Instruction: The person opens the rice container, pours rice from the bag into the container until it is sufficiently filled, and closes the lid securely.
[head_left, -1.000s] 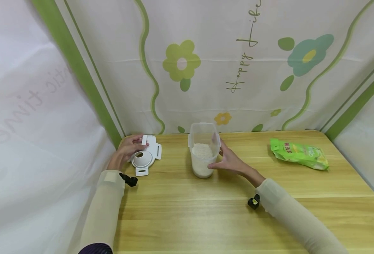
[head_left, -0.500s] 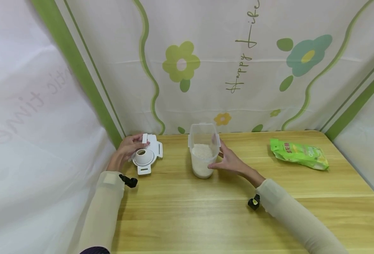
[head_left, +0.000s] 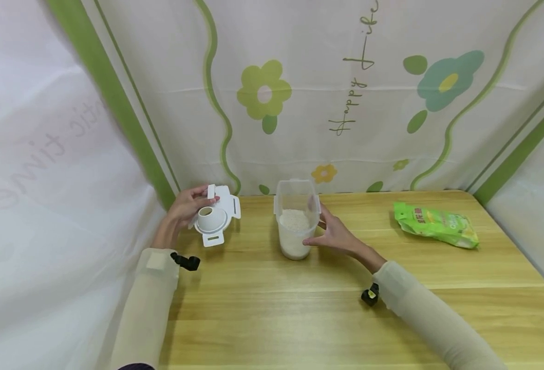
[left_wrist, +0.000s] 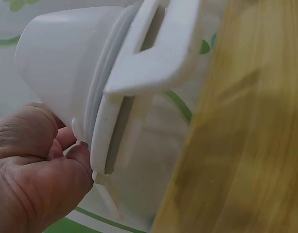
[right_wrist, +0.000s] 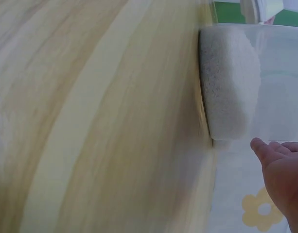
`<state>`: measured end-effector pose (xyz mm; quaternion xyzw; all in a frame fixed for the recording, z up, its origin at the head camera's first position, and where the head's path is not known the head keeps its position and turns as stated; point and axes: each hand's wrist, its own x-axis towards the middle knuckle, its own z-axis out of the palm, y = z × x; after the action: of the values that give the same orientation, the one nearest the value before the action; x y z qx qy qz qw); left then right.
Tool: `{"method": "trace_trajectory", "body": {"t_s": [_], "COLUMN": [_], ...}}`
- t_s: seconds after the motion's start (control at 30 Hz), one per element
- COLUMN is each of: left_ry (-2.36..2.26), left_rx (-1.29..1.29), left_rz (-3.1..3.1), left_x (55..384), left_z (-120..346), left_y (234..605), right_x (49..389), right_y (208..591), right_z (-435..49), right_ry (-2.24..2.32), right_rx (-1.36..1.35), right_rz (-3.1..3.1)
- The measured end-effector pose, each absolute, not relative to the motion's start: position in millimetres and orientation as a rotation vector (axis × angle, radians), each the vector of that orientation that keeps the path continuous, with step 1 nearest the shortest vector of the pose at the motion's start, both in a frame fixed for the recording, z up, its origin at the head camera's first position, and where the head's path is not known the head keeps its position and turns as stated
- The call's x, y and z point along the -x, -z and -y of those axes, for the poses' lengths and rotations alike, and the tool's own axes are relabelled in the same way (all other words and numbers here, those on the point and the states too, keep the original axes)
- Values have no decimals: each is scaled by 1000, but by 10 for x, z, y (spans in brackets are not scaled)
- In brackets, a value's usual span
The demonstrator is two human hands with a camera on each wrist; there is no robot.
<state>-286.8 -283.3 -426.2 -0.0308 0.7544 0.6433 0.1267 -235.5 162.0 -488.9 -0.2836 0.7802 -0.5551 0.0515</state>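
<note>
My left hand grips a white plastic lid with flap clips and a raised round spout, at the table's back left. In the left wrist view the lid is tilted and apart from the table, with thumb and fingers pinching its edge. A clear plastic storage container stands upright and uncovered, partly filled with white rice-like grains. My right hand holds the container's right side, thumb at the front and other fingers behind, mostly hidden. The right wrist view shows the grains through the clear wall.
A green plastic packet lies on the wooden table at the right. A white curtain with printed flowers hangs right behind the table's back edge, and another white sheet hangs along the left.
My left hand has raised the lid off the table, moving it slightly up and to the right and tilting it. The right hand and the container have stayed in place.
</note>
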Motion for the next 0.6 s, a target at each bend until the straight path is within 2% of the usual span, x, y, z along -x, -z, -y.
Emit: {"method": "trace_trajectory", "body": {"t_s": [0.6], "left_ry": [-1887], "left_rx": [-23], "left_rz": [-2237], "left_x": [2829], "left_z": [2544], "left_y": [3916], "right_x": [2348], "right_y": [4896], "right_z": [-1634], "right_ry": [1709], "right_rx": [847], "right_rz": [-2355]}}
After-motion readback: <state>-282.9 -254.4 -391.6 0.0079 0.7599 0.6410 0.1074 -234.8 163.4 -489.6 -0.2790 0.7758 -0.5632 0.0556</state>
